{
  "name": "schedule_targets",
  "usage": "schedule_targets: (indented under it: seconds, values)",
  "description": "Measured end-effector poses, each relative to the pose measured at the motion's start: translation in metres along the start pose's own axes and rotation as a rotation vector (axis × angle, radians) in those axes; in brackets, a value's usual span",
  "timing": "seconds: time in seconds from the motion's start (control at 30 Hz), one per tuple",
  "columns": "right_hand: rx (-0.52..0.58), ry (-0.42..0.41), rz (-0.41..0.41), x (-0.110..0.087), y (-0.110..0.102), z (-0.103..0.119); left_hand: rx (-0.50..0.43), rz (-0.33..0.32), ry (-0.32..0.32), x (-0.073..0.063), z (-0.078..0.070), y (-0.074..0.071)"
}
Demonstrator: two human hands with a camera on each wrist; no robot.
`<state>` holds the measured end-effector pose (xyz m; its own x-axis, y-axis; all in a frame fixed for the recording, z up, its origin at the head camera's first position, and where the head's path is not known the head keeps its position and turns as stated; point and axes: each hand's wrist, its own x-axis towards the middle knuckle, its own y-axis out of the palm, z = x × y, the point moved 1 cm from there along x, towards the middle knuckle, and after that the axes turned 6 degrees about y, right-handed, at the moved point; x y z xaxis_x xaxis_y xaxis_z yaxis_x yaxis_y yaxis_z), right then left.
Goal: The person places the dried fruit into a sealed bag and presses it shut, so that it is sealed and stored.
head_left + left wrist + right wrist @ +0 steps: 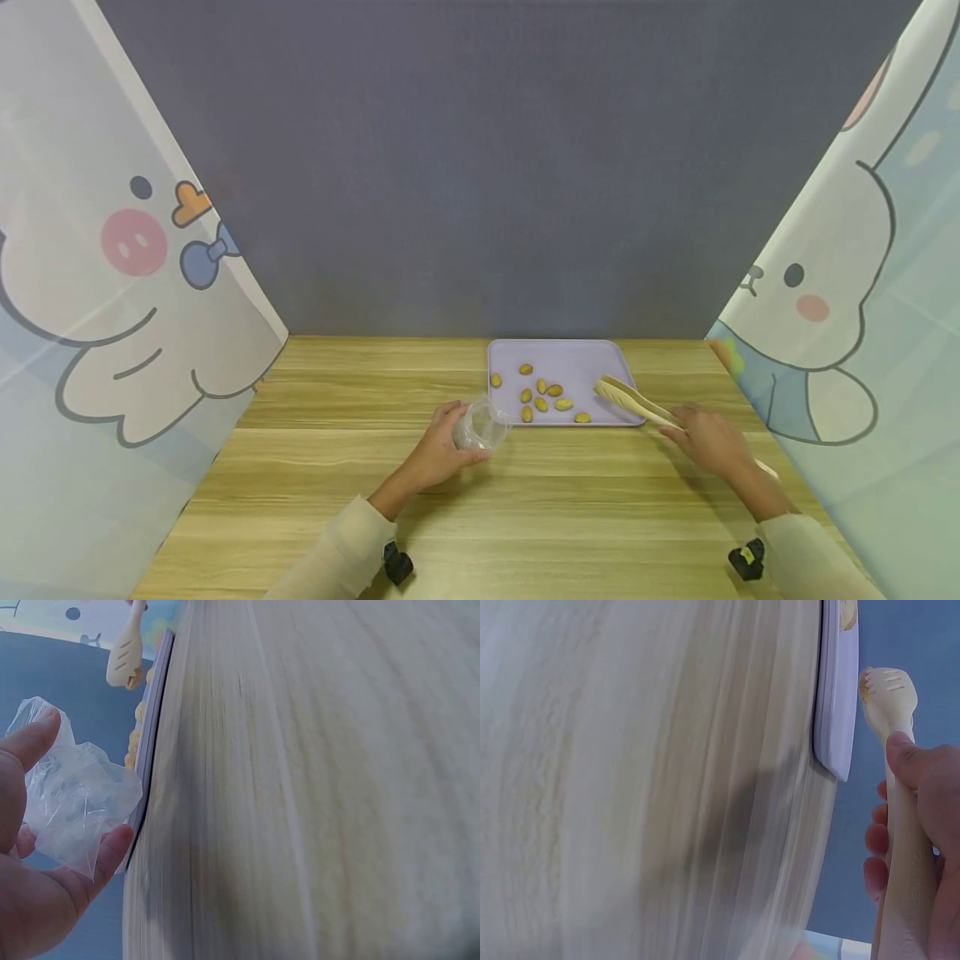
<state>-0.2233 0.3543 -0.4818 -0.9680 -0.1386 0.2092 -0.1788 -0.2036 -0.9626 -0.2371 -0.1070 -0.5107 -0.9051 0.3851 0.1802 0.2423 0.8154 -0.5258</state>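
My left hand [444, 450] grips a clear, crinkled plastic bag [86, 799], fingers and thumb round its sides, its mouth spread at the left front corner of a lilac tray [592, 358]. My right hand [712, 442] holds cream-coloured tongs [900, 795] by the handles, thumb along the top. Their slotted tips are closed together over the tray's right part. Between those tips sits a small brown nut-like piece [866, 685]. Several similar oval tan pieces [554, 390] lie scattered over the tray's left and middle.
The tray rests toward the back of a wood-grain table [480, 517], near a dark grey back panel [480, 167]. Printed cartoon panels flank the table, one at the left [75, 292] and one at the right [847, 250].
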Motion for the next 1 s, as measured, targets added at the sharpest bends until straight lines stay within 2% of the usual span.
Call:
schedule_targets:
  seconds: [0.3, 0.77, 1.0]
  values:
    - [0.035, -0.027, -0.013, 0.005, 0.000, 0.013, -0.002, -0.002, 0.011, 0.000, 0.001, 0.001]
    - [0.029, -0.108, -0.084, 0.013, 0.000, 0.038, 0.024, -0.006, 0.006, 0.001, 0.004, 0.000]
    - [0.032, -0.136, -0.089, 0.017, -0.001, 0.049, 0.021, -0.009, 0.003, 0.002, 0.002, -0.001]
